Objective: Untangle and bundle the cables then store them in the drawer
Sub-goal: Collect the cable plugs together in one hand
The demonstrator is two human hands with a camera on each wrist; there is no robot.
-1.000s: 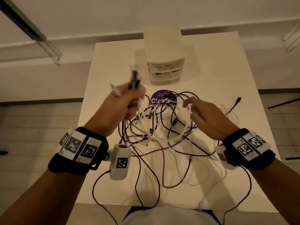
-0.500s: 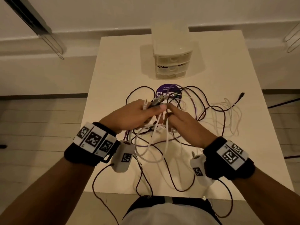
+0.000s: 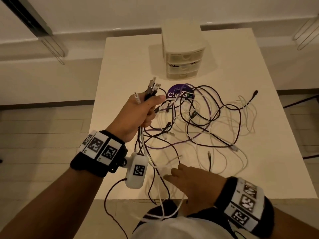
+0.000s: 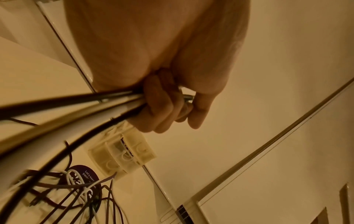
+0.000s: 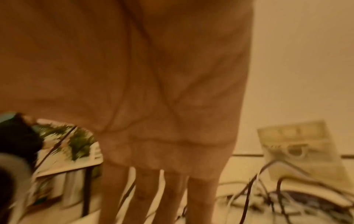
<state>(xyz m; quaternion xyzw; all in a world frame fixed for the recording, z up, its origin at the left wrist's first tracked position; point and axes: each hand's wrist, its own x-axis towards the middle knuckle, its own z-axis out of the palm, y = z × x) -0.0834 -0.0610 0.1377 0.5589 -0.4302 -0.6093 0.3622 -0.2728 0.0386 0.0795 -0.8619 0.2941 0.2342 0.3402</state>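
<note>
A tangle of black, white and purple cables (image 3: 203, 123) lies spread over the white table (image 3: 127, 66). My left hand (image 3: 138, 111) is raised above the table's left side and grips a bunch of cable ends, their plugs (image 3: 151, 87) sticking up out of the fist. In the left wrist view the fingers (image 4: 159, 106) curl round dark and white cables (image 4: 76, 106). My right hand (image 3: 193, 180) is low near the table's front edge, fingers straight and spread over white cable loops (image 3: 170, 163); its fingers (image 5: 172, 194) hold nothing. A small white three-drawer unit (image 3: 183, 54) stands at the back, drawers closed.
A round purple sticker (image 3: 179, 94) lies on the table just before the drawer unit, partly under cables. Some cables hang over the table's front edge towards my lap. The floor lies on both sides of the table; metal rails stand at the far left and right.
My hands, together over the tangle half a second ago, have parted. The left has lifted up with the bunch of plugs. The right has dropped back to the front edge, fingers spread.
</note>
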